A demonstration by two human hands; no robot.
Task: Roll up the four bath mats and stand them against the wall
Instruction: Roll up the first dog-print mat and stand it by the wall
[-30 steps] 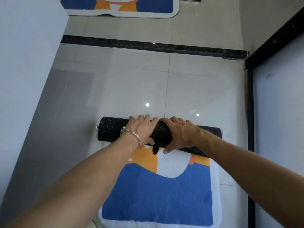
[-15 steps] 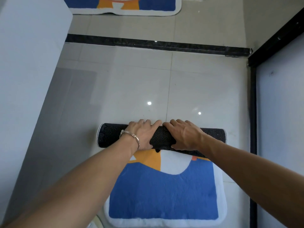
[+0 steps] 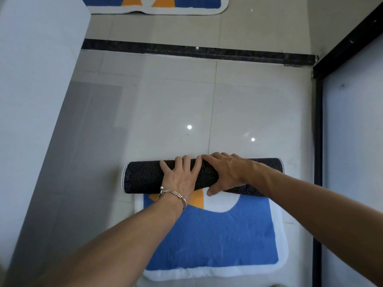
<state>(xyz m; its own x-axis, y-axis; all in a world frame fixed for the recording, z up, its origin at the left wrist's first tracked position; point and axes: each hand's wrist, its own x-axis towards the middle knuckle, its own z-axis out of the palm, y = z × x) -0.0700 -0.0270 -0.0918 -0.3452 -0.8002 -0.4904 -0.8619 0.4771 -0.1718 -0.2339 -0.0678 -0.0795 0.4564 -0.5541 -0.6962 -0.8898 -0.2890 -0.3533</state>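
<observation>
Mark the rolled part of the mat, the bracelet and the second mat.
rolled part (image 3: 143,179), head view, dotted black backing near its left end.
bracelet (image 3: 173,192), head view, band across the wrist.
second mat (image 3: 186,11), head view, white border.

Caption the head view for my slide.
Left hand and right hand rolling a blue bath mat, dotted black backing outward.

The near bath mat is blue with a white edge and a bit of orange. Its far part is rolled into a black, dotty tube lying sideways. The far bath mat lies flat, with the same colors.
</observation>
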